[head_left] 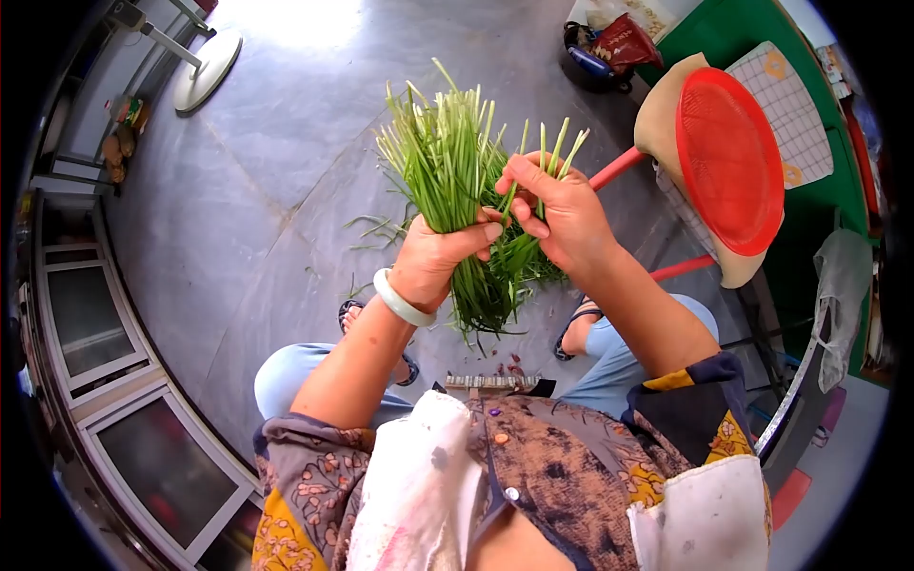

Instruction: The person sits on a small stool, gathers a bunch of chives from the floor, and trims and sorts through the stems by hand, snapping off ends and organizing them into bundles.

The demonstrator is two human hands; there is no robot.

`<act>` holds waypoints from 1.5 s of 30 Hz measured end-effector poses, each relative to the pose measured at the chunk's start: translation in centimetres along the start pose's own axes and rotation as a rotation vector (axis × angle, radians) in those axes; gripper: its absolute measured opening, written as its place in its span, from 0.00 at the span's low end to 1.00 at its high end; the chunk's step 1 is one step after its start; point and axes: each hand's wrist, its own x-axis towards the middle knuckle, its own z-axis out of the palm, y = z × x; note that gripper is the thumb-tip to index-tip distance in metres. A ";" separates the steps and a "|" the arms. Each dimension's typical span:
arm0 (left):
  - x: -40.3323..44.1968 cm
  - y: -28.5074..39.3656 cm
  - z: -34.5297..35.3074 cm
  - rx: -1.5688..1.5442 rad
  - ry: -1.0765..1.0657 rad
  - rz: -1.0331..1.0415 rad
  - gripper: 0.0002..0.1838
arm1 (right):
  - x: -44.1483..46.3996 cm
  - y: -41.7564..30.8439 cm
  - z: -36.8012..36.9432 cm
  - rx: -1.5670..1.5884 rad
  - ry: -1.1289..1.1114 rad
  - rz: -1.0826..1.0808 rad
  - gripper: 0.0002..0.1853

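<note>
Left hand closed round a thick bunch of greens, above the floor; right hand just beside it, fingers pinching a few stalks. Looks like sorting. To do it well: left grip snug, not crushing; right pinch light, few stalks at once, pale ends lined up so strays show. Around: more greens below on the floor, partly hidden by hands and bunch; loose bits left of the bunch; dark red scraps between the feet. Red basket on the right, red bar running close to right wrist, could crowd that elbow. Pot farther off, clear of the hands.
</note>
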 end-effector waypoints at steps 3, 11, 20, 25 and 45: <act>0.0 0.2 0.3 -0.008 -0.004 0.008 0.08 | -0.1 0.2 0.3 -0.053 0.014 0.023 0.06; -0.3 0.5 0.2 0.022 0.042 0.016 0.08 | -0.8 0.2 0.5 -0.361 -0.105 -0.009 0.06; -0.4 0.9 -0.5 -0.051 0.066 -0.049 0.08 | -0.1 -1.4 -0.5 -0.604 -0.077 -0.195 0.06; -0.4 0.8 -0.9 -0.092 0.079 -0.069 0.09 | 0.6 -2.9 -1.7 -0.466 0.086 -0.186 0.05; 0.0 0.5 -0.9 -0.152 0.041 -0.129 0.09 | -0.6 0.3 0.4 -0.329 -0.097 -0.124 0.04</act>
